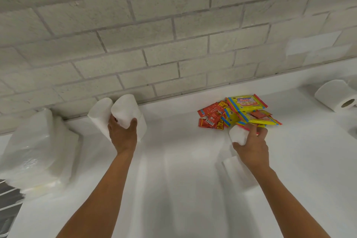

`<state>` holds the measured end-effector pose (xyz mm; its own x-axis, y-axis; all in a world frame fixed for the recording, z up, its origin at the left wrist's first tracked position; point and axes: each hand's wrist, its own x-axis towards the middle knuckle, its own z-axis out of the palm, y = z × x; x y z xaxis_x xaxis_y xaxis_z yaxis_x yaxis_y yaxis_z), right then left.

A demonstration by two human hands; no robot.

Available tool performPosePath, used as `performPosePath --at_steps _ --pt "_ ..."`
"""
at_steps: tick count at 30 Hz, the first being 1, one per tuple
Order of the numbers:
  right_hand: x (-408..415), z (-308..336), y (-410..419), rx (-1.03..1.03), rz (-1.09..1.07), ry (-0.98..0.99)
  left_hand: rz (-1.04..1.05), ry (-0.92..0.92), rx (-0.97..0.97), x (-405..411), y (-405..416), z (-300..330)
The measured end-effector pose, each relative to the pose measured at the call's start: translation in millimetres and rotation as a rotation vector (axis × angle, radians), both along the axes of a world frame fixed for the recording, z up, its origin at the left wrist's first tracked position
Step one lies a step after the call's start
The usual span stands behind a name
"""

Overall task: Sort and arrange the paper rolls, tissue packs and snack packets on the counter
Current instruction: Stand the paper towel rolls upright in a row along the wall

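At the back edge of the glossy white worktop (183, 160), against the pale grey brick wall (154, 25), the left hand (122, 135) curls its fingers round a soft white paper roll (123, 112), which touches a second white roll (99, 117). The right hand (253, 147) grips a smaller white roll (238, 134), just in front of a heap of red sachets (211, 117) and yellow snack packets (249, 109). A clear-wrapped bundle of white tissue packs (38, 145) fills the left end. One cardboard-cored roll (336, 97) lies at the right edge, partly cut off. Glare blurs a white shape under the right wrist.
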<state>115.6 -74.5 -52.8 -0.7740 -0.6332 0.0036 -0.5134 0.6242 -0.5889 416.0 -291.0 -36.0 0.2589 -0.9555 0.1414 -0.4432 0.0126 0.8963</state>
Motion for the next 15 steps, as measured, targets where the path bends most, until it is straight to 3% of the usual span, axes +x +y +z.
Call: performPosePath --at_steps 15 --pt "21 -2 4 -0.145 0.055 -0.051 -0.097 0.065 0.086 3 89 -22"
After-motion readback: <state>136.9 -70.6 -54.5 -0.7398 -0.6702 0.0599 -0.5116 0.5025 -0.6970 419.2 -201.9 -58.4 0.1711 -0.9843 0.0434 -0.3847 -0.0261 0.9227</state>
